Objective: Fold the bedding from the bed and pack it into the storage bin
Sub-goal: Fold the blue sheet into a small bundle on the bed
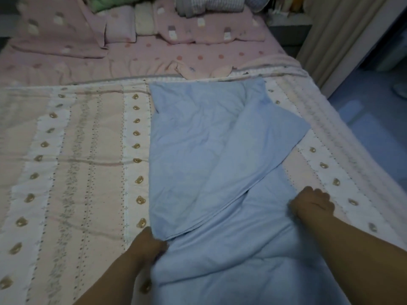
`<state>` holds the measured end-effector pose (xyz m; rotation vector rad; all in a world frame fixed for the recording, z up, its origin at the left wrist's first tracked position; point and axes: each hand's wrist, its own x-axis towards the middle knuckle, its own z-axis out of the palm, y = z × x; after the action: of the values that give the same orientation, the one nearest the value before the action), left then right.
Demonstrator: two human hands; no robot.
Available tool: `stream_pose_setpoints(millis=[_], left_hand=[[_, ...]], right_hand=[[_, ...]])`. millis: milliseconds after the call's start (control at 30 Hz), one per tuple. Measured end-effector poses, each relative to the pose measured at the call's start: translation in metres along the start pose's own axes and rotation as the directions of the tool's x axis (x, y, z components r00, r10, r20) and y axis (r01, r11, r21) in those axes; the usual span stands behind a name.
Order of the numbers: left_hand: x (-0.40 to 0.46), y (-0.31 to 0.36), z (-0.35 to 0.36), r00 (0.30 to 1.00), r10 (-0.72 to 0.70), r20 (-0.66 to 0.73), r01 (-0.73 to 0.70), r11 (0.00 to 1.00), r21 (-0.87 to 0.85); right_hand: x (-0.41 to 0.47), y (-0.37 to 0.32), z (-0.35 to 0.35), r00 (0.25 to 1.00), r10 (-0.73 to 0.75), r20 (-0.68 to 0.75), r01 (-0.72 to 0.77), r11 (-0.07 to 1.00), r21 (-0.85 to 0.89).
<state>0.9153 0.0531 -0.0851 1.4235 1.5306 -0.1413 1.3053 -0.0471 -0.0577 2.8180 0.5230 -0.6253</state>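
A light blue sheet [211,150] lies partly folded on a quilt with bear prints [83,164], its upper layer creased and slanting toward the right. My left hand [147,243] pinches the sheet's left edge near the lower corner of the folded layer. At the right edge of the sheet, my right hand [312,203] is closed on the blue cloth. No storage bin is in view.
Beyond the quilt lies a pink dotted bed sheet [154,56] with pink patterned pillows [57,29] and rolled bedding [207,5] at the headboard end. A beige curtain [343,29] hangs at the right, above blue floor [374,119].
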Motion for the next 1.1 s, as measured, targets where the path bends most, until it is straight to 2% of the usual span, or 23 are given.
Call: stream_pose_setpoints(millis=[33,67,100,133,167,200,233,300,333,433,500,567,667,733,800,867,933,1000,1067,1100], left_hand=[[0.010,0.007,-0.001,0.993,0.065,-0.096,-0.056,0.994,0.094],[0.019,0.015,-0.001,0.970,0.136,-0.202,-0.102,0.980,0.171],[0.025,0.027,0.002,0.942,0.209,-0.263,-0.151,0.963,0.224],[0.032,0.040,0.008,0.920,0.287,-0.265,-0.221,0.942,0.252],[0.037,0.055,0.015,0.908,0.351,-0.229,-0.293,0.923,0.249],[0.043,0.068,0.022,0.893,0.412,-0.178,-0.368,0.899,0.236],[0.049,0.080,0.030,0.877,0.463,-0.127,-0.428,0.874,0.230],[0.060,0.098,0.049,0.854,0.520,-0.026,-0.496,0.828,0.262],[0.067,0.103,0.058,0.848,0.531,0.010,-0.510,0.809,0.293],[0.077,0.110,0.074,0.842,0.536,0.065,-0.509,0.748,0.426],[0.080,0.111,0.079,0.832,0.552,0.047,-0.493,0.698,0.519],[0.084,0.110,0.079,0.813,0.582,-0.029,-0.483,0.702,0.523],[0.088,0.115,0.065,0.794,0.588,-0.153,-0.510,0.783,0.357],[0.092,0.124,0.039,0.784,0.548,-0.290,-0.495,0.835,0.239],[0.096,0.129,0.005,0.760,0.473,-0.446,-0.451,0.877,0.162],[0.101,0.124,-0.026,0.750,0.370,-0.548,-0.394,0.916,0.078],[0.109,0.107,-0.048,0.783,0.244,-0.572,-0.311,0.950,-0.020],[0.120,0.086,-0.059,0.831,0.117,-0.544,-0.173,0.984,-0.053],[0.131,0.068,-0.063,0.862,0.041,-0.506,-0.062,0.998,-0.024],[0.133,0.065,-0.062,0.861,0.024,-0.508,-0.037,0.999,-0.016]], right_hand=[[0.002,-0.014,-0.003,0.998,-0.041,-0.049,0.046,0.994,0.095],[0.003,-0.032,-0.005,0.994,-0.098,-0.036,0.104,0.972,0.212],[0.003,-0.052,-0.007,0.988,-0.155,0.026,0.136,0.923,0.359],[0.003,-0.071,-0.007,0.971,-0.218,0.095,0.145,0.860,0.489],[0.000,-0.091,-0.005,0.954,-0.237,0.183,0.082,0.795,0.601],[-0.004,-0.107,0.000,0.930,-0.215,0.297,-0.060,0.710,0.702],[-0.002,-0.121,0.011,0.896,-0.197,0.398,-0.192,0.636,0.747],[0.006,-0.137,0.033,0.840,-0.235,0.489,-0.288,0.571,0.769],[0.014,-0.142,0.042,0.844,-0.233,0.483,-0.294,0.554,0.779],[0.022,-0.146,0.043,0.878,-0.156,0.454,-0.371,0.378,0.848],[0.027,-0.150,0.038,0.902,-0.110,0.418,-0.358,0.351,0.865],[0.028,-0.165,0.021,0.956,-0.089,0.279,-0.235,0.336,0.912],[0.019,-0.206,-0.008,0.973,-0.215,0.081,-0.032,0.223,0.974],[0.009,-0.244,-0.028,0.947,-0.322,-0.004,0.075,0.209,0.975],[-0.003,-0.285,-0.048,0.887,-0.455,-0.076,0.187,0.204,0.961],[-0.016,-0.317,-0.057,0.807,-0.582,-0.101,0.319,0.286,0.904],[-0.030,-0.338,-0.051,0.699,-0.715,-0.029,0.447,0.405,0.797],[-0.037,-0.348,-0.031,0.596,-0.801,0.051,0.538,0.446,0.716],[-0.037,-0.344,-0.006,0.542,-0.832,0.118,0.606,0.484,0.631],[-0.032,-0.337,0.006,0.554,-0.818,0.151,0.609,0.523,0.597]])
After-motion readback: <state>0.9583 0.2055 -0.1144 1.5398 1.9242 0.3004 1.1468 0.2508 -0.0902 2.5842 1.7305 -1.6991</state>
